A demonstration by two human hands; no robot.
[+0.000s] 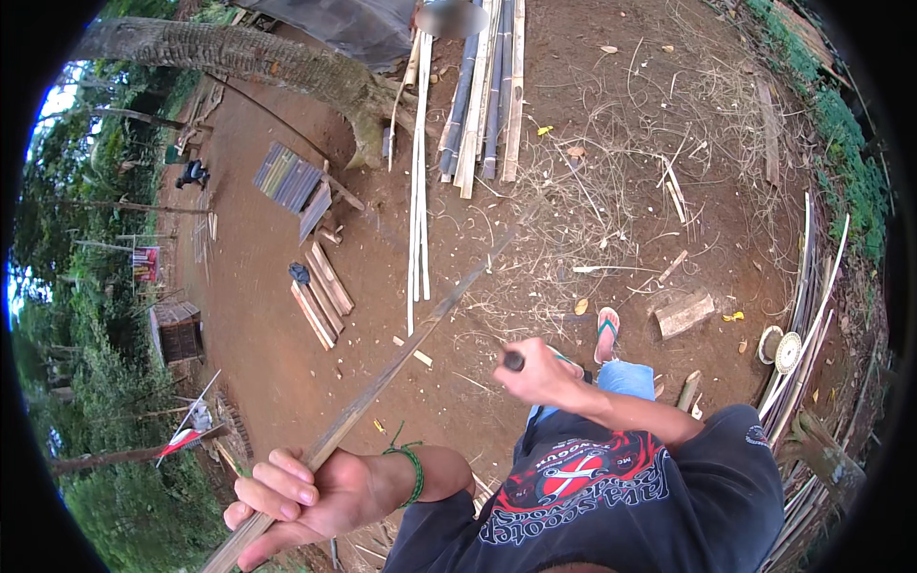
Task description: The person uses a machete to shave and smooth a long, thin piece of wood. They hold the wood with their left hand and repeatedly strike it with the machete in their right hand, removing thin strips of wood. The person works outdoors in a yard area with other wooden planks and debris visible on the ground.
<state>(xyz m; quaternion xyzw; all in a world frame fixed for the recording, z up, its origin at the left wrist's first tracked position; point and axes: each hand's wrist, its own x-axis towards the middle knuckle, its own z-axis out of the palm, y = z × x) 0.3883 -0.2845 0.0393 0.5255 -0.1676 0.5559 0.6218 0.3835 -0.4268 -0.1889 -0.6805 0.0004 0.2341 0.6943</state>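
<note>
The left hand (306,492) is wrapped shut around the near end of a long bamboo strip (401,353), fingers curled over the top of it, while the right hand (540,372) is clenched around the dark handle of a knife (513,360), whose blade is blurred against the strip and hard to make out. The strip runs from the near left, by the left hand, slanting away to the far right over the bare dirt ground (287,315), its far tip fading among the shavings (611,210). It looks thin, light and springy, likely to whip or bow if held only at one end, with split edges that could be sharp; a firm hold close to where the knife meets it seems the steadier place to take it. Far off lie a bundle of bamboo poles (482,95) and thin slats (418,191), with short planks (323,291) to the left.
</note>
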